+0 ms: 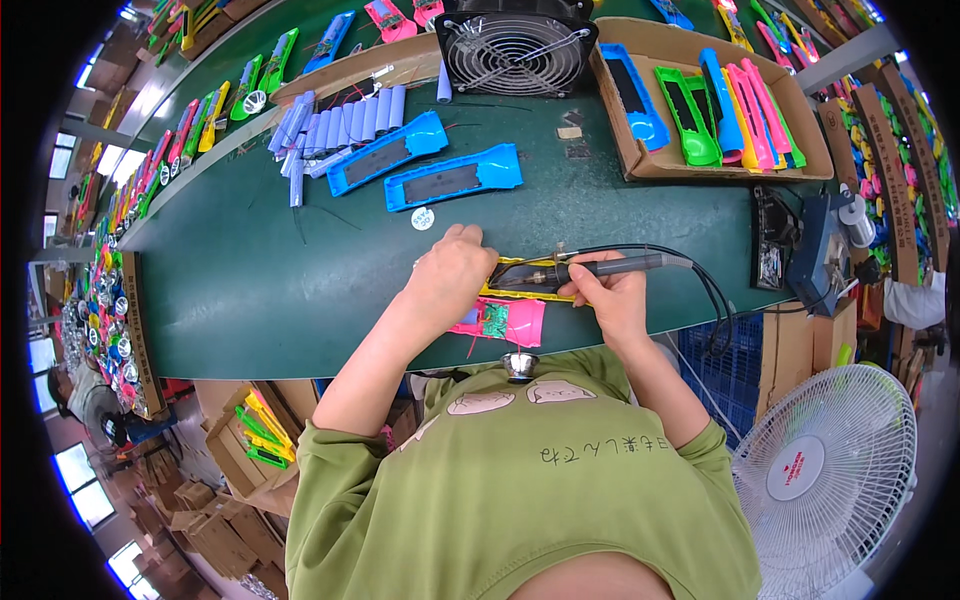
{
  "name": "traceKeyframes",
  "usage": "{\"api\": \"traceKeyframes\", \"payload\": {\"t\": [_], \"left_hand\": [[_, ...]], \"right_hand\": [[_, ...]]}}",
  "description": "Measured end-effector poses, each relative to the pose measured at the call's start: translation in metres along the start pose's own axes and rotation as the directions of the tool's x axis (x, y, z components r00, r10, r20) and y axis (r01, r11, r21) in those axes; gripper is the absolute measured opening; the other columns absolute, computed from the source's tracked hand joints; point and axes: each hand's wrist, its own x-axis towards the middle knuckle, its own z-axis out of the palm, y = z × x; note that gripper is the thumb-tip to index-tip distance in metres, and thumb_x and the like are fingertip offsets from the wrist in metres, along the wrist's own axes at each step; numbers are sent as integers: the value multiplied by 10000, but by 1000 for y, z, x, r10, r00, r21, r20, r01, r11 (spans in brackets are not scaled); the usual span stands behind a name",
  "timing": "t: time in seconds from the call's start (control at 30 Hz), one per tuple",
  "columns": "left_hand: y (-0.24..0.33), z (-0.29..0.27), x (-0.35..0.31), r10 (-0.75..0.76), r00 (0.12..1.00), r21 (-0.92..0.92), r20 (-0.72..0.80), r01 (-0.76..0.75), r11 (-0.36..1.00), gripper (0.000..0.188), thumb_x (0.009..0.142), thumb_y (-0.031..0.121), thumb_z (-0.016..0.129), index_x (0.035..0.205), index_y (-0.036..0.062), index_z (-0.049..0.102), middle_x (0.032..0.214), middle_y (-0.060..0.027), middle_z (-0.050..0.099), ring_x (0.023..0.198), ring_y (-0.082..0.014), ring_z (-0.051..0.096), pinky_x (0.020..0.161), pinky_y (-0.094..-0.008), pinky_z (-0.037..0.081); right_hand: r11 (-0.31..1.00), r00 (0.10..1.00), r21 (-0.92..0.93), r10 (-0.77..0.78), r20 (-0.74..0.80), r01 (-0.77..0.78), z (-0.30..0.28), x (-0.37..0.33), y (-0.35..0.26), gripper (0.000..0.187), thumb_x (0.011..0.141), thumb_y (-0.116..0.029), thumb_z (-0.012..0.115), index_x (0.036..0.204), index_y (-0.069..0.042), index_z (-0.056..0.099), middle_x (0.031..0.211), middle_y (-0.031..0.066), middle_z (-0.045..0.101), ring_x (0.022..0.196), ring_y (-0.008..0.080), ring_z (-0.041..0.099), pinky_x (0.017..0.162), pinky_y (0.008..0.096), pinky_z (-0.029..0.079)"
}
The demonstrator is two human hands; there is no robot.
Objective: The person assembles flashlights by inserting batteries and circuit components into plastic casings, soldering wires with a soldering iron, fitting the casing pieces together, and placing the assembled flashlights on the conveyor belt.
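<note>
Green-topped and wide, the workbench (240, 270) spreads under everything, its near edge curving across in front of the person. Just off its right side stands a white-caged fan (800, 460). At the back right sits an open cardboard box (815, 140) of coloured plastic casings, and beside it, at the back centre, a black ventilator (517, 55) with a round wire guard. Farther right, a blue soldering station (822, 250) rests near the bench edge. Two blue casings (453, 179) lie tilted, dark panels upward, beyond the hands. Close to the bench's near edge, the yellow casing (525, 296) lies between both hands, with a pink casing (526, 322) just on its near side. Across the yellow one reaches a soldering iron (625, 264), metal end pointing left (whether it touches anything, I cannot tell). Thumb and fingers of the right hand (612, 295) are closed around its handle; the left hand (455, 265) curls over the casing's left end, its fingertips hidden, so what it grips is unclear. Smaller again are the purple cells (345, 122), heaped at the back left, a shiny reflector cup (520, 366) below the pink casing, and a round white sticker (423, 218).
</note>
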Motion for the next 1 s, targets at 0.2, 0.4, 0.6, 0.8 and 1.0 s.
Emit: {"api": "traceKeyframes", "payload": {"t": [0.2, 0.4, 0.6, 0.8, 1.0], "left_hand": [[3, 0, 1, -32, 999, 51, 11, 31, 998, 42, 654, 9, 574, 676, 10, 609, 752, -147, 511, 800, -295, 512, 682, -370, 441], [4, -2, 0, -27, 1000, 60, -9, 27, 998, 31, 660, 15, 575, 669, 8, 604, 752, -135, 518, 806, -289, 520, 660, -377, 452], [4, 1, 0, -38, 998, 81, -46, 41, 996, 11, 657, 8, 593, 658, 19, 594, 736, -123, 519, 796, -282, 532, 653, -372, 464], [3, 2, 1, -21, 998, 110, -57, 27, 994, 28, 638, 15, 615, 652, 27, 594, 726, -114, 517, 786, -278, 534, 651, -366, 461], [4, -1, 1, -46, 998, 132, -46, 52, 990, 60, 623, 37, 634, 683, 37, 628, 724, -102, 515, 781, -265, 526, 667, -348, 449]], "right_hand": [[995, 998, 80, -48, -50, 52, -8, -6, 0, 110, 806, -28, 589, 886, 41, 556, 717, 91, 606, 612, 128, 615, 483, 197, 449], [933, 925, 17, -354, -139, 360, -16, -26, -1, 162, 801, 10, 584, 946, 64, 535, 822, 109, 611, 690, 183, 634, 594, 248, 517], [501, 694, -595, -706, 137, 628, -36, -30, -11, 201, 785, -56, 622, 963, -22, 536, 813, 104, 656, 738, 203, 643, 825, 412, 461], [546, 833, -672, -515, 200, 499, -43, -25, -6, 538, 674, -95, 712, 1113, -61, 403, 1049, 55, 617, 1159, 267, 450, 1040, 482, 182], [612, 868, -637, -453, 205, 469, -40, -24, -4, 531, 668, -52, 704, 1105, -55, 402, 1043, 50, 625, 958, 228, 580, 1042, 481, 185]]}}
